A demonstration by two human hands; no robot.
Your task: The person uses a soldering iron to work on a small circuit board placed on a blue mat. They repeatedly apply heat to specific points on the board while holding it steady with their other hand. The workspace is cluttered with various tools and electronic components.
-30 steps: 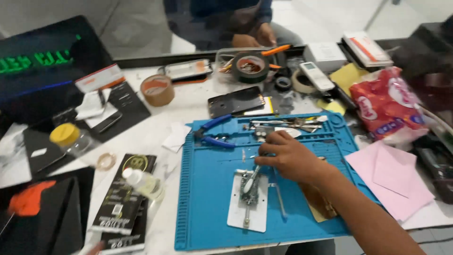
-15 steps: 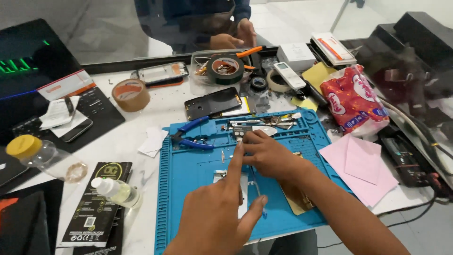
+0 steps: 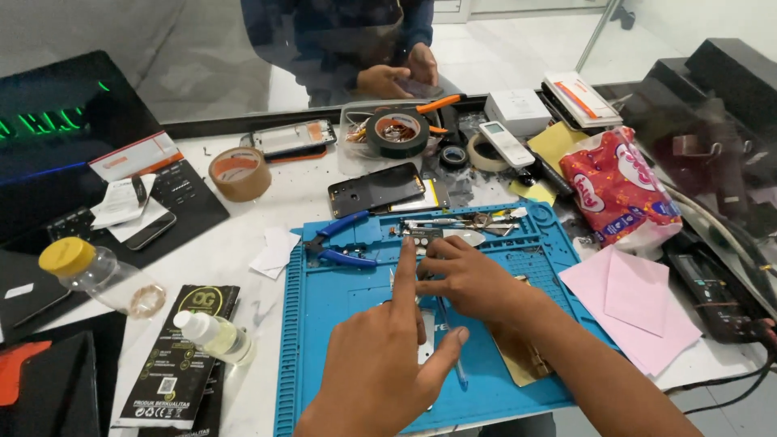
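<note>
Both hands are over a blue work mat [image 3: 340, 316]. My left hand [image 3: 387, 364] is raised near the camera, index finger pointing up and thumb spread, holding nothing. My right hand [image 3: 469, 279] rests on the mat with fingers curled toward the tip of that index finger; whether it pinches something small I cannot tell. A thin tool [image 3: 452, 348] lies on the mat under the hands, beside a white part that is mostly hidden. Blue-handled pliers [image 3: 340, 243] lie at the mat's upper left, and metal tweezers and small tools [image 3: 461, 225] line its top edge.
A brown tape roll [image 3: 239, 172], black tape roll [image 3: 396, 133], dark phone panel [image 3: 376, 188], yellow-capped jar [image 3: 97, 275], small bottle [image 3: 214, 336], red snack bag [image 3: 619, 190] and pink paper [image 3: 635, 311] surround the mat. A person sits across, hands [image 3: 396, 77] holding a phone.
My left hand has come into view from below and risen beside my right hand. The view has shifted a little left; my right hand stays over the mat's middle.
</note>
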